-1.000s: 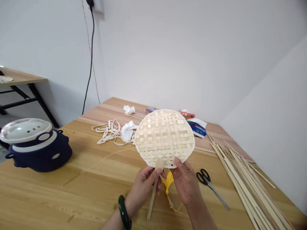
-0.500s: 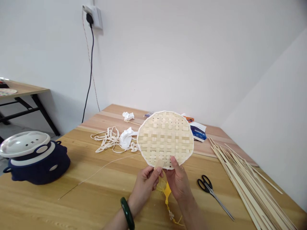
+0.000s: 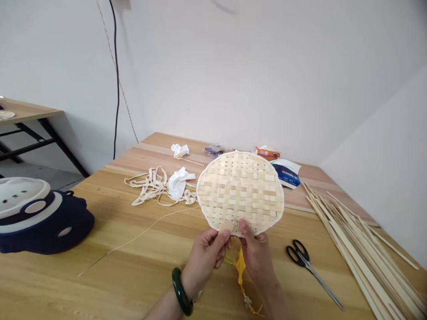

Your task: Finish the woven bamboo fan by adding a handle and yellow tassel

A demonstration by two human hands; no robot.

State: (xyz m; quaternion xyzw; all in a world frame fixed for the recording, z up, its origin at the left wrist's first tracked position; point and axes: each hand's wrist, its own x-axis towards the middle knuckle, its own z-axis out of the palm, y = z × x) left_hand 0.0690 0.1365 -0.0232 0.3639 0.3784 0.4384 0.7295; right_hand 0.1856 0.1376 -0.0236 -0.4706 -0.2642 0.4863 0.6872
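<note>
A round fan (image 3: 240, 191) woven from flat bamboo strips, edged with white binding, is held upright over the table. My left hand (image 3: 207, 253), a green bangle at its wrist, pinches the fan's lower edge by a short pale strip. My right hand (image 3: 256, 255) grips the lower edge just beside it, thumb on the front face and fingers behind. Below the fan, a yellow tassel (image 3: 240, 266) with a small bead hangs between my hands; its attachment is hidden. A thin thread (image 3: 147, 230) runs from behind the fan to the left across the table.
Black-handled scissors (image 3: 310, 266) lie right of my hands, beside a bundle of long bamboo strips (image 3: 363, 249). Tangled cream tape (image 3: 150, 186) and crumpled tissue (image 3: 178, 183) lie left. A blue tissue pack (image 3: 287, 173) sits behind the fan. A navy container (image 3: 50, 222) stands at far left.
The view has tilted down and shifted slightly left. The fan leans a little more, and both hands keep their hold on its lower edge.
</note>
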